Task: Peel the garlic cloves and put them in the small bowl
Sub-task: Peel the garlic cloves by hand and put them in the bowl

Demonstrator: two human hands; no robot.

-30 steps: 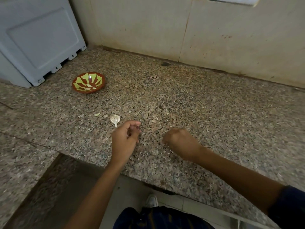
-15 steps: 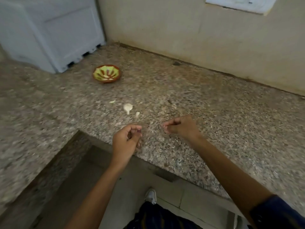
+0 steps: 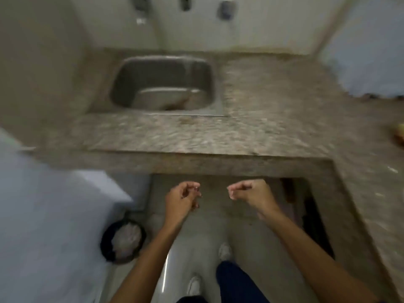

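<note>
The view is blurred by motion. Both hands hang over the floor in front of the counter edge. My left hand (image 3: 182, 197) is curled, thumb against fingertips, with nothing visible in it. My right hand (image 3: 249, 193) is also curled into a pinch; a tiny white fleck shows at its fingertips, too small to tell what it is. The small bowl (image 3: 399, 136) is only a yellow-red sliver at the far right edge, on the granite counter (image 3: 273, 101). A pale scrap (image 3: 392, 169) lies on the counter nearer me. No garlic clove is visible.
A steel sink (image 3: 161, 84) is set into the counter ahead. On the floor at lower left stands a black bin (image 3: 122, 240) with white rubbish in it. A pale appliance (image 3: 43, 215) fills the left side. My shoes and a dark trouser leg show below.
The view has swung left from the bowl and the peel to the sink. Both hands have come off the counter and now hang over the floor, still curled.
</note>
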